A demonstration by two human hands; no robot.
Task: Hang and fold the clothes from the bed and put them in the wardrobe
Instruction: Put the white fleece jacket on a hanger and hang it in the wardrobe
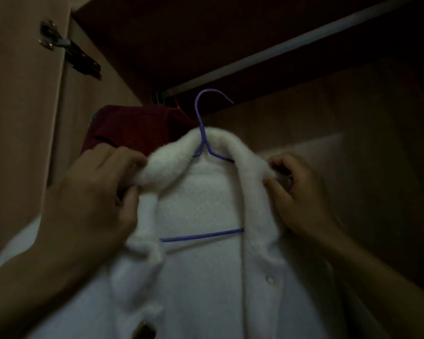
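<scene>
Left hand (103,189) pinches the fluffy collar of the white cardigan (206,277); right hand (296,192) pinches the opposite collar edge. Between the hands: one purple wire hanger (202,234) carrying the cardigan, its hook just below the wardrobe rail (304,37) and seemingly not yet on it. Judgement: lift evenly from both shoulders so the knit stays centred, then seat the hook. Beyond the left hand: one dark red garment (130,128) already hanging. Count: two hands, one cardigan, one rail, one door hinge (66,48).
</scene>
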